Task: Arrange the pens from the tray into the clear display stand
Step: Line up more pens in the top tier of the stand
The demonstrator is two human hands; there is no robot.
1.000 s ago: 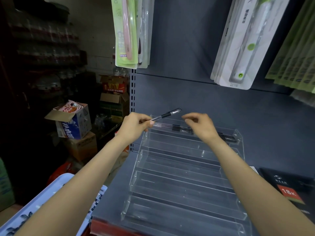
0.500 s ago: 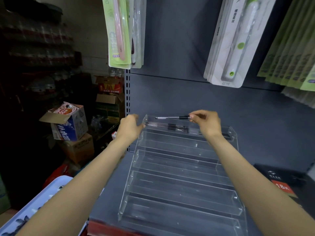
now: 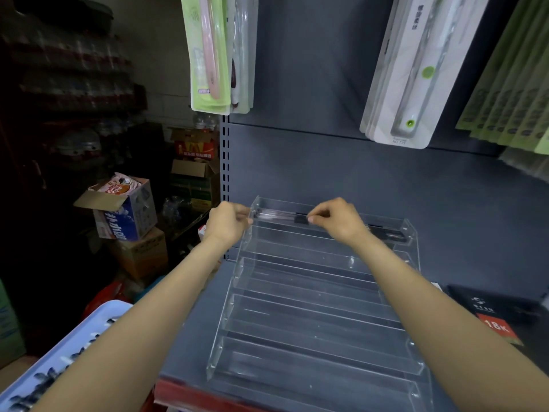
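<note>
The clear display stand [image 3: 312,319] sits on the grey shelf with several stepped tiers. A black-capped pen [image 3: 276,215] lies along the left half of its top tier. My right hand [image 3: 335,221] pinches that pen at its black cap. My left hand [image 3: 227,223] is at the stand's top left corner with curled fingers against the wall; whether it grips anything is unclear. Another dark pen [image 3: 386,233] lies at the right end of the same tier, partly behind my right wrist. The pale blue tray [image 3: 98,319] with more pens is at the lower left.
Packaged toothbrushes [image 3: 214,55] hang above the stand on the grey back panel. A black box marked 18K [image 3: 493,319] lies on the shelf to the right. Cardboard boxes [image 3: 124,212] are stacked on the floor to the left. The shelf has a red front edge [image 3: 184,394].
My left hand passed the pen to my right hand, which lowered it from above the stand into the top tier. My left hand moved to the stand's top left corner.
</note>
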